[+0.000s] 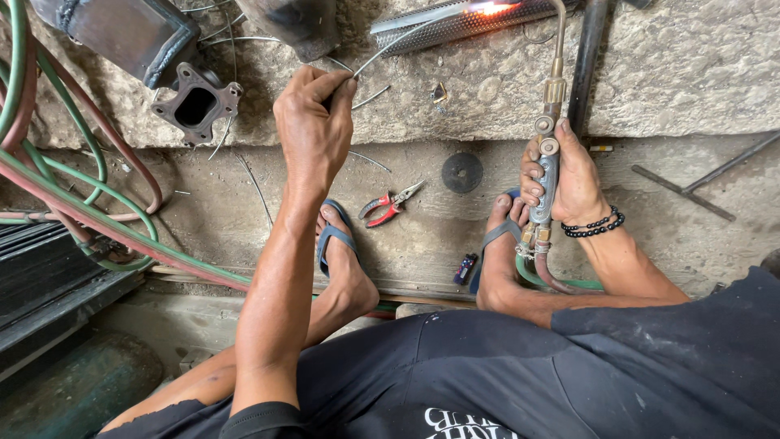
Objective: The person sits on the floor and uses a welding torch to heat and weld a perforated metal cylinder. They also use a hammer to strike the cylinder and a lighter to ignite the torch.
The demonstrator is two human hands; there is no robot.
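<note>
Torch [546,175]: your right hand [569,183] is wrapped tight round its handle, w/ brass neck running far, up to a flame [491,7] on the perforated metal tube [455,23] at top centre. Left hand [313,122] pinches a thin filler wire [390,45], tip aimed at that flame. Between your feet, on the concrete: red-handled pliers [388,205]. Far left: a metal flange [195,103]; green and red hoses [89,203] along the left.

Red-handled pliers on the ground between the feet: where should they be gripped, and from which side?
Probably take the pliers by the two red handles, coming from above on the left. They lie flat with the metal jaws pointing up-right, and the handles are spread, nearest the left foot.
</note>
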